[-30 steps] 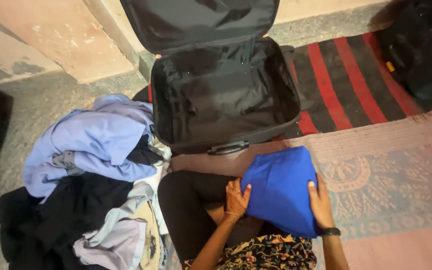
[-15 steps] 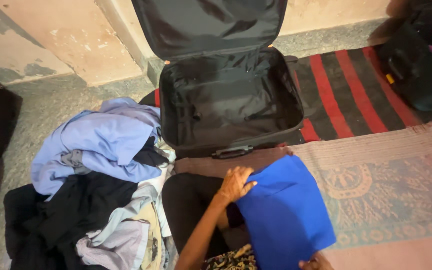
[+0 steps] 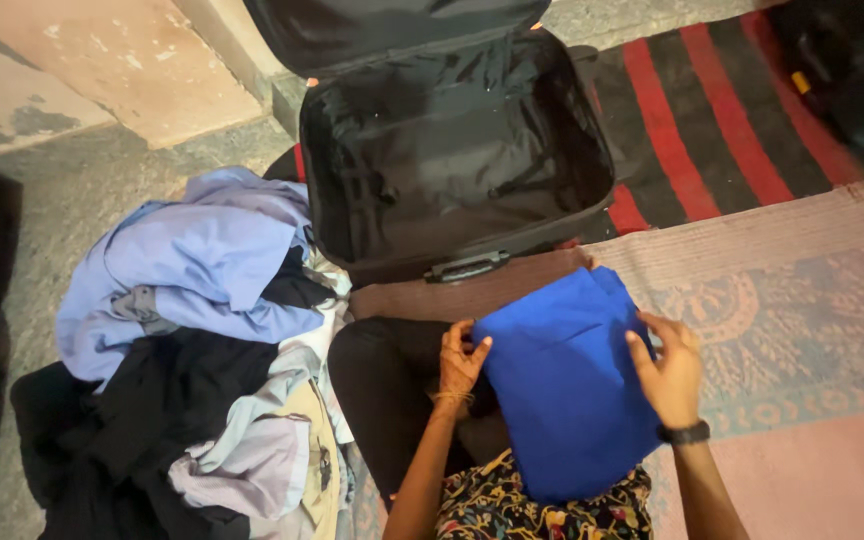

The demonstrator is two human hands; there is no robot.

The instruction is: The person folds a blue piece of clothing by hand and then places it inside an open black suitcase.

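A folded blue cloth [image 3: 562, 375] lies on my lap, just in front of an open black suitcase [image 3: 452, 160]. My left hand [image 3: 460, 358] grips its left edge, thumb and fingers pinching the fabric. My right hand [image 3: 670, 372], with a dark band on the wrist, holds the right edge, fingers curled over the cloth. The suitcase is empty, its lid tipped back against the wall, and its handle [image 3: 467, 267] faces me.
A heap of clothes [image 3: 192, 340], pale blue, black and grey, sits on the floor to my left. A patterned pink mat [image 3: 792, 300] and a red-and-black striped rug [image 3: 692, 110] lie to the right. A dark bag [image 3: 852, 60] is at the top right.
My right hand has come back up from the bottom edge to the cloth's right side. My left hand slid from the top of the cloth to its left edge. The view tilted down.
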